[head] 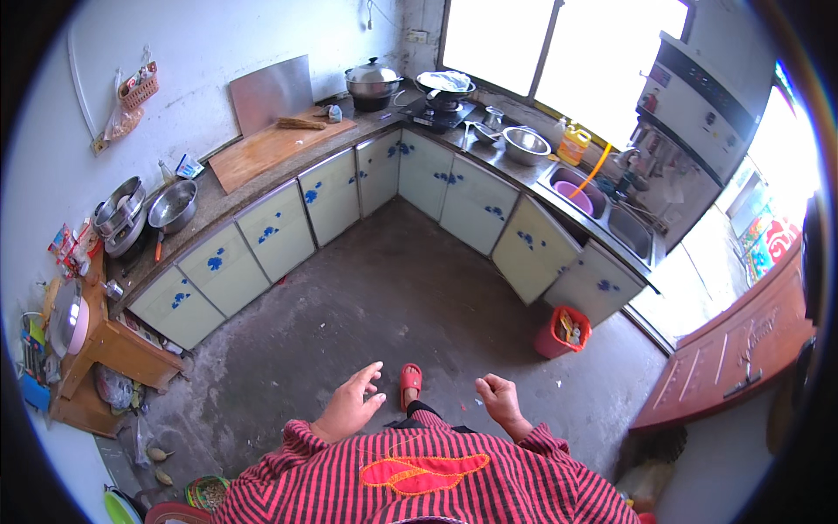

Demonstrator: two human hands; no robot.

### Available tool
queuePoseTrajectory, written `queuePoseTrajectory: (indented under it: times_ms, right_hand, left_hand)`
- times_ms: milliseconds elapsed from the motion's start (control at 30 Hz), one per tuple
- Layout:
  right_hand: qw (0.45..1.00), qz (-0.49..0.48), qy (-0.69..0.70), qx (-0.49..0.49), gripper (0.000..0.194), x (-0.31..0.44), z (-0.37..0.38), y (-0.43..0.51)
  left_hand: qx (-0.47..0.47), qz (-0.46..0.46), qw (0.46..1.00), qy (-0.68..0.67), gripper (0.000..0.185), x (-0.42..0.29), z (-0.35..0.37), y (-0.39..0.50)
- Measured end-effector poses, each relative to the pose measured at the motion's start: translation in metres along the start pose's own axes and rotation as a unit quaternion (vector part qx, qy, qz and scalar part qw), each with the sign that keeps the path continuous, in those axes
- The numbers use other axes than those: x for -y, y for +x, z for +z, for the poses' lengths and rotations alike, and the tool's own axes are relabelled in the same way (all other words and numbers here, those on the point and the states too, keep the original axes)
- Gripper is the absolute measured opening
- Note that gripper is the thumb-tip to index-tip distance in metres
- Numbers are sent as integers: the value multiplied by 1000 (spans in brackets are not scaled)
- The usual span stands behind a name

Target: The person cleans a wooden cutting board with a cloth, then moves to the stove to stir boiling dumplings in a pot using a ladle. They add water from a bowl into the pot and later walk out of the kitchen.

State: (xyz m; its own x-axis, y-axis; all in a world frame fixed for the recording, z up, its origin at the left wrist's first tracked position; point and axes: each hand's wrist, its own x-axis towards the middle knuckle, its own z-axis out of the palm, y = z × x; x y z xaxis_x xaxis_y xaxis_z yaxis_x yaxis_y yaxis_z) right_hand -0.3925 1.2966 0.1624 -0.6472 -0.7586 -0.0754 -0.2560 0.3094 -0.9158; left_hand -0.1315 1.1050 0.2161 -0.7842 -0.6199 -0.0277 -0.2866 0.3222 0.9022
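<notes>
My left hand (353, 401) hangs in front of the striped shirt with its fingers apart and nothing in it. My right hand (501, 403) is loosely curled, and no object shows in it. Between them, one red slipper (410, 386) is on a foot on the dark concrete floor (340, 314). Ahead runs an L-shaped counter. On it lies a wooden cutting board (275, 152), with a metal sheet (273, 95) leaning on the wall behind. A lidded steel pot (372, 84) stands near the corner, and a steel basin (526, 145) is closer to the sink.
One cabinet door (533, 247) stands ajar below the sink, which holds a purple basin (573, 198). A red waste bin (556, 337) is on the floor near the brown door (727, 347). At left, a wooden stand (124, 360) juts past the counter's end.
</notes>
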Motion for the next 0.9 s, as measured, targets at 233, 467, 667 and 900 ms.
queuePoseTrajectory:
  times_ms: [233, 467, 667, 900]
  right_hand:
    - [999, -8, 12, -38, 40, -23, 1, 210]
    - [997, -57, -1, 42, 43, 36, 44, 385]
    - [995, -36, 65, 66, 41, 51, 82, 478]
    - [997, -30, 20, -66, 46, 33, 89, 602]
  left_hand:
    - [-26, -18, 999, 38, 59, 4, -53, 170]
    - [-91, -35, 990, 101, 60, 14, -99, 289]
    - [-76, -30, 991, 106, 60, 49, -141, 393]
    - [-63, 17, 990, 123, 60, 101, -216, 553]
